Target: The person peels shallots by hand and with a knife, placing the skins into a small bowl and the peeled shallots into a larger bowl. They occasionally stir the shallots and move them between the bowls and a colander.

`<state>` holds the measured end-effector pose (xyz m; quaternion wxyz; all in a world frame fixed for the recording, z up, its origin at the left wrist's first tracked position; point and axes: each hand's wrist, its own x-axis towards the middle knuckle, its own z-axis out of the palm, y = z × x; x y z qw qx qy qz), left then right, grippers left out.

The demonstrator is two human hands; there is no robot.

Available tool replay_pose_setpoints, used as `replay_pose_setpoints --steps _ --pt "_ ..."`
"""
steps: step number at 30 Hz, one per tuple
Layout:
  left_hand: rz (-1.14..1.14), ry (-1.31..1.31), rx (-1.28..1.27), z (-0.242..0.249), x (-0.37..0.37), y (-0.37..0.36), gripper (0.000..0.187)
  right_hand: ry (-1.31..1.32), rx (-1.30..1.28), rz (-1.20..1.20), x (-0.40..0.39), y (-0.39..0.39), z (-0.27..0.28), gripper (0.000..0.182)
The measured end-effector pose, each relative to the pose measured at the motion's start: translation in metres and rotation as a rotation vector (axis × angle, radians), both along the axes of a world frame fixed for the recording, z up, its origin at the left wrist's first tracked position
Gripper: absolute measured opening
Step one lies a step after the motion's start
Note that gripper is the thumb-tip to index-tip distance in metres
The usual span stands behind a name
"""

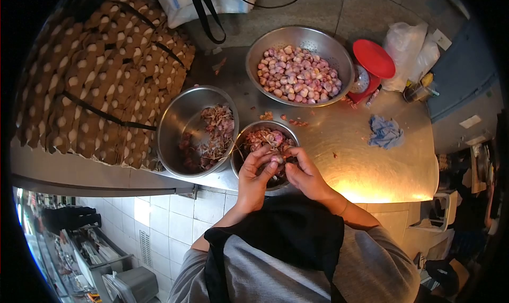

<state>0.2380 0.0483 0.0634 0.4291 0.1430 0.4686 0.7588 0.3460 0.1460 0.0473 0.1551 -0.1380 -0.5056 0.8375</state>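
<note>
My left hand [254, 176] pinches a small pinkish shallot [277, 158] between thumb and fingers. Close beside it, my right hand [308, 182] is closed at the shallot's right side, fingertips together; what they hold is too small to make out. Both hands are over the near side of a small steel bowl [238, 167] filled with shallots and papery skins [268, 138]. To the left stands a larger steel bowl [172, 125] containing dry skins and stalks [217, 125].
Behind the bowls, a steel colander [339, 51] holds many shallots [299, 75]. A red scale [374, 59], a plastic bag [405, 51] and a blue cloth [385, 132] lie right on the steel table [371, 170]. Stacked egg trays [101, 85] rise at left.
</note>
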Motion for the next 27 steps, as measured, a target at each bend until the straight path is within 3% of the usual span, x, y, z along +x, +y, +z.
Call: replay_pose_setpoints --steps 6,9,18,22,27 --pt "-0.121 -0.008 -0.065 -0.013 -0.007 -0.001 0.03 0.008 -0.022 -0.035 -0.003 -0.001 0.0 0.017" --pt "-0.111 0.158 -0.094 -0.013 -0.009 -0.001 0.03 0.009 -0.007 0.003 -0.003 -0.001 0.0 0.016" --pt "-0.116 0.1 -0.012 -0.002 -0.009 -0.003 0.032 -0.092 0.0 -0.098 -0.007 0.015 -0.001 0.014" --pt "-0.131 0.019 -0.02 0.002 -0.013 -0.006 0.028 -0.088 0.108 -0.102 -0.007 0.01 0.009 0.037" --pt "-0.084 -0.064 -0.014 0.003 -0.015 -0.004 0.02 -0.136 0.028 0.029 0.004 0.006 0.01 0.042"
